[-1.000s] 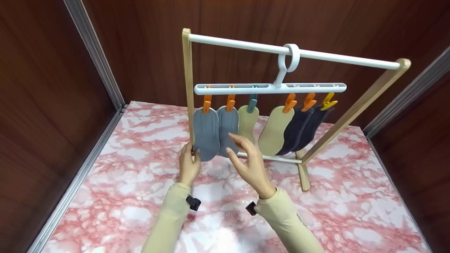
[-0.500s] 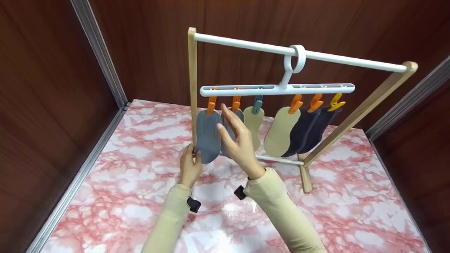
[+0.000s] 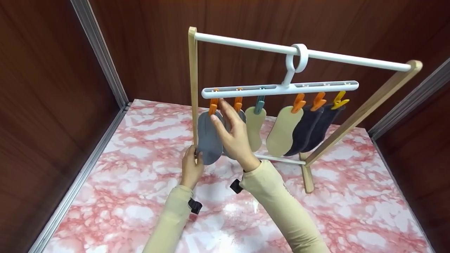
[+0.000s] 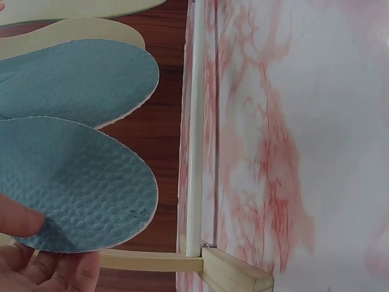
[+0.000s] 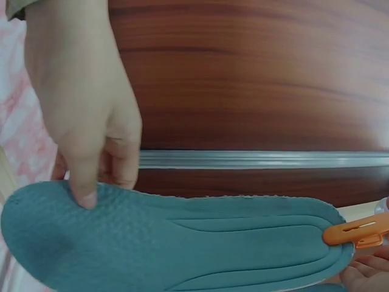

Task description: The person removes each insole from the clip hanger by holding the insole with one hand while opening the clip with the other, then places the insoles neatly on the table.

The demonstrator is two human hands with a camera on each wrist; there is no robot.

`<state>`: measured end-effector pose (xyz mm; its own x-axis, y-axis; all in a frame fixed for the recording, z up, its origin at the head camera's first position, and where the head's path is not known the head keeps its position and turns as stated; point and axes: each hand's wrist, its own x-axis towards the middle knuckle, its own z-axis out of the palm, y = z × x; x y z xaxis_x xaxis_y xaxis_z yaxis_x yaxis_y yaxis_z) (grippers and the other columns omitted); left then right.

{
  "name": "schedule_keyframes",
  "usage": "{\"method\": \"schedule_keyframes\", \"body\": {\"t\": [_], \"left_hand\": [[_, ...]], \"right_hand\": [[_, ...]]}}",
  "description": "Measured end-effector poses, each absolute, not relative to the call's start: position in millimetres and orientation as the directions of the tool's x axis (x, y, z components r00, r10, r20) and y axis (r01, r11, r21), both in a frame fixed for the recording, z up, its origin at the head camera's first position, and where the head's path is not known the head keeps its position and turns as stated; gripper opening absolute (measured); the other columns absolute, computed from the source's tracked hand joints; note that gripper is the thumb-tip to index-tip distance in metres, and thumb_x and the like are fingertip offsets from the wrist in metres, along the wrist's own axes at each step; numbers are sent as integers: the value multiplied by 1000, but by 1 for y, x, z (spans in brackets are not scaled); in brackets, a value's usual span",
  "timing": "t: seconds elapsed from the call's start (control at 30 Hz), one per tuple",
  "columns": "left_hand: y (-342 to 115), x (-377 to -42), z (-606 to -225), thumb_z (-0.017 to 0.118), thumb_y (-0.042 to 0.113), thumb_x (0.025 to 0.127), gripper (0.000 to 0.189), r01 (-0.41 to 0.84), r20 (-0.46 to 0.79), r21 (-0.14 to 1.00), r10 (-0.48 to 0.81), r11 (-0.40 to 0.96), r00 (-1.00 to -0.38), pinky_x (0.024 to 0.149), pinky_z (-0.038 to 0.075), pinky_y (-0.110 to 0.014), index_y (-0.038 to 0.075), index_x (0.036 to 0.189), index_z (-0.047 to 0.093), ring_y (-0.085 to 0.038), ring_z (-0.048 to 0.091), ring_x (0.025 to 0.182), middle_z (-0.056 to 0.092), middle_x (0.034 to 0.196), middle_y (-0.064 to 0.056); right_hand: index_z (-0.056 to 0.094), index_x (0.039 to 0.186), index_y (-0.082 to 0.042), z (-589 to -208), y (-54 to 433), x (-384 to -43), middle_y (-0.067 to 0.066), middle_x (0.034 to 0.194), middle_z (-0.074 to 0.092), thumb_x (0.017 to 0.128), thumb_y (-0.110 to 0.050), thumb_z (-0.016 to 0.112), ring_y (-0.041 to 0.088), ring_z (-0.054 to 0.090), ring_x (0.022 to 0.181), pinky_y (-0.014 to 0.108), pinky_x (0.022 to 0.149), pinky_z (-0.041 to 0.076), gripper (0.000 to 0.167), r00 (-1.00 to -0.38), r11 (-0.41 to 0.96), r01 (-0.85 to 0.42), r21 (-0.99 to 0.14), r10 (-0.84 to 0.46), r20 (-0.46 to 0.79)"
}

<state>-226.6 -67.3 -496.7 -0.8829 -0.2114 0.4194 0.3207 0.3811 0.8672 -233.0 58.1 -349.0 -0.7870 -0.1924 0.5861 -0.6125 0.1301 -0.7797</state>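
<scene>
A blue-grey shoe insole (image 3: 210,144) hangs at the left end of the white hanger (image 3: 242,92) from an orange clip (image 3: 213,107). My left hand (image 3: 192,168) pinches its lower edge, thumb on the front face and fingers behind, as the left wrist view shows with the textured insole (image 4: 91,188). My right hand (image 3: 236,137) is raised in front of the second blue-grey insole, mostly covering it. Its fingers are extended beside the orange clip, thumb over the insole's top. In the right wrist view, fingertips (image 5: 364,271) are right beside the clip (image 5: 355,232).
Two cream insoles (image 3: 280,137) and two dark insoles (image 3: 321,128) hang farther right from teal, orange and yellow clips. The hanger's hook (image 3: 300,58) loops over the white rod of a wooden-legged rack (image 3: 194,88). A pink-and-white marbled surface (image 3: 140,211) lies below, with brown panels around.
My right hand has moved up and left, from in front of the second insole's lower part to the leftmost clip. The left hand keeps its pinch on the insole; the view shifts slightly.
</scene>
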Motion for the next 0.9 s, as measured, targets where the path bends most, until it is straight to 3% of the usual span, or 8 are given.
{"method": "schedule_keyframes", "body": {"t": [0.27, 0.47, 0.9], "left_hand": [[-66, -226, -497, 51, -5, 92, 13, 317, 412, 872, -211, 372, -886, 83, 52, -48, -8, 104, 56, -37, 60, 92, 58, 95, -21], [-67, -225, -498, 51, -4, 93, 13, 299, 391, 881, -209, 367, -896, 84, 51, -48, -6, 104, 55, -37, 60, 94, 57, 96, -21], [-70, -223, -498, 51, -3, 92, 15, 294, 392, 875, -208, 384, -896, 83, 52, -46, -8, 106, 55, -37, 60, 92, 58, 96, -22]], "right_hand": [[39, 139, 12, -342, 55, -238, 24, 145, 43, 95, -5, 56, 31, 46, 132, 36, 107, 39, 50, -829, 93, -553, -828, -168, 534], [45, 132, 16, -339, 51, -242, 28, 134, 52, 95, 0, 54, 36, 54, 122, 35, 102, 45, 42, -832, 19, -548, -836, -119, 543], [55, 123, 11, -337, 49, -248, 23, 121, 62, 93, -3, 58, 27, 62, 113, 35, 97, 49, 33, -829, -23, -552, -834, -96, 551]]}}
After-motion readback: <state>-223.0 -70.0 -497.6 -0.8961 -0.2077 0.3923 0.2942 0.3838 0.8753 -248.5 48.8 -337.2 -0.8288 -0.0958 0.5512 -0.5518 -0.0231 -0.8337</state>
